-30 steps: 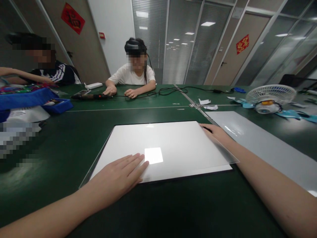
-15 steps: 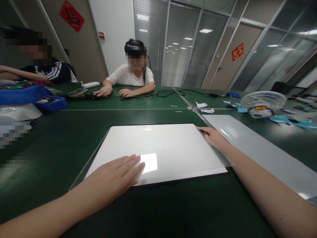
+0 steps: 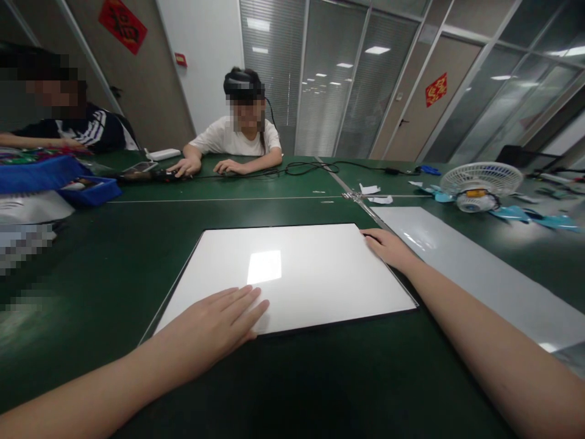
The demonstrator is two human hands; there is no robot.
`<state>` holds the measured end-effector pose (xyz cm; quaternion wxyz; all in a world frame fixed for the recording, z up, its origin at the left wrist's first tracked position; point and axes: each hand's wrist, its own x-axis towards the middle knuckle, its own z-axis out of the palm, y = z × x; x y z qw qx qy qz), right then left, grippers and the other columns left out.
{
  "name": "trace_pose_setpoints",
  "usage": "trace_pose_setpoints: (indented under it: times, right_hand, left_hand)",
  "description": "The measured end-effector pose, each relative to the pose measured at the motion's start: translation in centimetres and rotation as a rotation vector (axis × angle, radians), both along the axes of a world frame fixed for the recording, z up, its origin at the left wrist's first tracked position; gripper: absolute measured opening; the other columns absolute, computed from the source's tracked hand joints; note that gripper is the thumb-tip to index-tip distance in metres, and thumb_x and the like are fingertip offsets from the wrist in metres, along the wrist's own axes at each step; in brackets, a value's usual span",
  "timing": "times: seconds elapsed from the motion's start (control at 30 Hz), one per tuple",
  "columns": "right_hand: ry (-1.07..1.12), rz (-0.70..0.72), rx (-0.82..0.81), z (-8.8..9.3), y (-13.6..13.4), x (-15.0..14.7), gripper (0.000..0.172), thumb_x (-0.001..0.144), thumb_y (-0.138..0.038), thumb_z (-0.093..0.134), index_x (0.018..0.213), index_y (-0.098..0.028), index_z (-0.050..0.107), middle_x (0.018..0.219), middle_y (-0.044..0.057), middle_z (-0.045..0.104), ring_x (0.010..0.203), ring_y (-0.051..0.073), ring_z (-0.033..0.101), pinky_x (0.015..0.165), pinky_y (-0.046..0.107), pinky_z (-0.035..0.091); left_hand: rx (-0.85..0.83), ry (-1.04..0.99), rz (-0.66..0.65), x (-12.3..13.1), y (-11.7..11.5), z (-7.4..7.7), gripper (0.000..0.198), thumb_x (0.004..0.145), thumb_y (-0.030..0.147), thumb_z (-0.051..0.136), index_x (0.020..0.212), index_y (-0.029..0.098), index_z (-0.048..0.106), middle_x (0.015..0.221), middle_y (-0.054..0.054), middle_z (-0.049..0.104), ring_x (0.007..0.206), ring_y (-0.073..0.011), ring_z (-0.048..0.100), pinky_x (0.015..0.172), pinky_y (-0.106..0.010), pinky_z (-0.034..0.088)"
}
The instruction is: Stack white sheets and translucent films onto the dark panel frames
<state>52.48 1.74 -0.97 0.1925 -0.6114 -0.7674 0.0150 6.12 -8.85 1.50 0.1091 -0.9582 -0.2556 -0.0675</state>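
A white rectangular board (image 3: 311,262) with a thin black border lies on the green table before me. Over it rests a clear glossy sheet (image 3: 264,266), which reflects a bright light patch. Its thin edge shows just past the board on the left and right sides. My left hand (image 3: 223,320) lies palm down across the near left part, fingers stretched out and touching the sheet. At the far right corner my right hand (image 3: 390,249) has its thumb and fingers closed at the sheet's edge; some fingers are hidden.
To the right lies a long white panel (image 3: 475,268). Behind it are a white fan cage (image 3: 482,177) and blue fan blades (image 3: 516,214). Blue bins (image 3: 89,191) stand at left. A black cable (image 3: 311,167) runs in front of a person (image 3: 235,140); another person (image 3: 98,131) sits at left.
The clear sheet has shifted left and now lines up more closely with the white board. My right hand has moved slightly left with its edge; my left hand stays nearly in place.
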Motion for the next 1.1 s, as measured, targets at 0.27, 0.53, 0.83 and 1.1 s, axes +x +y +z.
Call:
trace_pose_setpoints:
  times: [0.27, 0.53, 0.83, 1.1]
  right_hand:
    - [-0.059, -0.02, 0.038, 0.2, -0.3, -0.8, 0.041, 0.089, -0.029, 0.042, 0.123, -0.017, 0.063, 0.123, 0.011, 0.064, 0.114, 0.026, 0.058, 0.101, 0.041, 0.043]
    - [-0.054, 0.002, 0.033, 0.2, -0.3, -0.7, 0.04, 0.09, -0.028, 0.042, 0.12, -0.015, 0.064, 0.123, 0.012, 0.064, 0.114, 0.025, 0.058, 0.102, 0.041, 0.042]
    - [-0.059, 0.014, 0.05, -0.1, -0.1, -0.5, 0.039, 0.089, -0.026, 0.042, 0.12, -0.017, 0.064, 0.122, 0.011, 0.065, 0.114, 0.024, 0.058, 0.102, 0.041, 0.042]
    - [-0.058, -0.009, 0.033, 0.3, -0.4, -0.9, 0.042, 0.09, -0.027, 0.041, 0.126, -0.016, 0.059, 0.125, 0.011, 0.063, 0.115, 0.025, 0.057, 0.102, 0.04, 0.042]
  left_hand:
    - [-0.237, -0.18, 0.077, -0.4, 0.8, 0.3, 0.044, 0.088, 0.04, 0.058, 0.13, 0.028, 0.056, 0.13, -0.006, 0.062, 0.117, -0.022, 0.059, 0.098, -0.038, 0.048]
    - [-0.305, -0.18, 0.08, -0.1, 0.9, 0.8, 0.04, 0.086, 0.036, 0.062, 0.126, 0.028, 0.059, 0.129, -0.006, 0.061, 0.118, -0.0219, 0.056, 0.098, -0.038, 0.047]
    - [-0.373, -0.201, 0.096, 0.1, 0.5, 1.1, 0.038, 0.095, 0.035, 0.044, 0.131, 0.028, 0.054, 0.133, -0.006, 0.058, 0.119, -0.0218, 0.054, 0.099, -0.037, 0.046]
    - [-0.348, -0.142, 0.082, 0.5, -0.1, 1.7, 0.037, 0.092, 0.027, 0.049, 0.129, 0.028, 0.053, 0.132, -0.006, 0.057, 0.119, -0.0218, 0.053, 0.099, -0.037, 0.046]
